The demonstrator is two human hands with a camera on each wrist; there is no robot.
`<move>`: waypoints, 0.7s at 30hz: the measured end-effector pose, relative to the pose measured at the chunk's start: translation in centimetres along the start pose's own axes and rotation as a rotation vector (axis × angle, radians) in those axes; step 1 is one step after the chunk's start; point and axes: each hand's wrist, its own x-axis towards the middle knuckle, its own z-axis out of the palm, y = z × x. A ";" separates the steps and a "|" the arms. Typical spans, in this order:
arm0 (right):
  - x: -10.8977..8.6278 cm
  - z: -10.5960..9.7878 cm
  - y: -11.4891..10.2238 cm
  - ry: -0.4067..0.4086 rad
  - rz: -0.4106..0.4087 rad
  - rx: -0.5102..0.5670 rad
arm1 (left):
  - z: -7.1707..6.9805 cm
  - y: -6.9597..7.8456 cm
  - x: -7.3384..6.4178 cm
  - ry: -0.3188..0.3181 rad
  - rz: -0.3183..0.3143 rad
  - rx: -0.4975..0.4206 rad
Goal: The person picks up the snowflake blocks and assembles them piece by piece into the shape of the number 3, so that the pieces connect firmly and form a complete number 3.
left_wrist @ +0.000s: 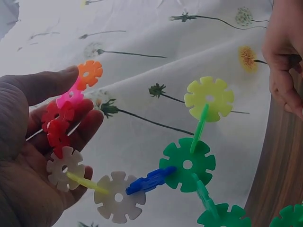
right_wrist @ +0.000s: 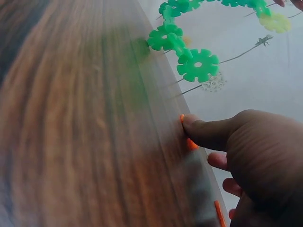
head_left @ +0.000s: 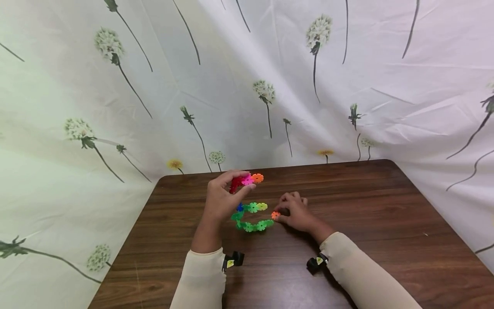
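My left hand (head_left: 223, 198) holds up a chain of slotted flower-shaped plastic discs, its thumb and fingers gripping near the pink disc (head_left: 247, 180). An orange disc (head_left: 257, 178) forms that end, followed by red discs (left_wrist: 57, 116). White discs (left_wrist: 119, 197), a blue disc (left_wrist: 150, 180) and green discs (head_left: 249, 226) continue the chain, which curves beneath the hand. A yellow-green disc (left_wrist: 209, 99) sticks out from the green stretch. Low over the table, my right hand (head_left: 298, 213) pinches a loose orange disc (head_left: 275, 215) between thumb and fingers, apart from the chain.
Both hands are above a brown wood-grain table (head_left: 166, 240). Behind its far edge hangs a white cloth (head_left: 231, 94) printed with dandelions. In the right wrist view, another orange piece (right_wrist: 219, 213) shows below the fingers. Each wrist wears a black camera strap.
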 end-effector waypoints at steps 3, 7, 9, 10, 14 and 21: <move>-0.1 0.1 -0.2 -0.004 0.017 0.005 | -0.1 0.0 -0.1 -0.012 0.012 -0.009; -0.3 0.2 -0.5 0.006 0.031 0.038 | -0.2 0.1 -0.2 -0.018 0.033 -0.006; -0.4 0.3 -0.6 0.017 0.036 0.054 | -0.3 0.2 -0.2 -0.020 0.040 -0.002; -0.4 0.3 -0.7 0.025 0.038 0.062 | -0.3 0.2 -0.3 -0.021 0.043 -0.002; -0.6 0.4 -0.9 0.051 0.042 0.079 | -0.4 0.4 -0.3 -0.025 0.047 -0.006; -1.1 -0.1 -2.4 0.060 0.015 0.087 | -0.7 0.7 -0.4 -0.041 0.058 -0.002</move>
